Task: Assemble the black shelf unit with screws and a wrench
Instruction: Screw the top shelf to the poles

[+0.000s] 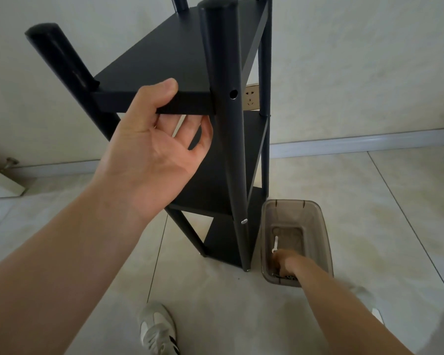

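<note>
The black shelf unit [185, 55] stands upright on the tiled floor, with round black posts and several boards. My left hand [162, 139] grips the front edge of the top board, thumb above and fingers below. The near post [226, 129] shows an empty screw hole [233, 94] at that board and a silver screw head [244, 221] lower down. My right hand [283, 262] reaches down into a brown see-through plastic bin [323, 226] on the floor. A white tool [275, 243] lies in the bin by my fingertips; whether the fingers hold anything is unclear.
A wall socket [250, 98] sits on the wall behind the shelf. A grey skirting [369, 142] runs along the wall. My shoes [157, 329] stand on the tiles below. A white panel with a metal foot [9, 162] lies at the left.
</note>
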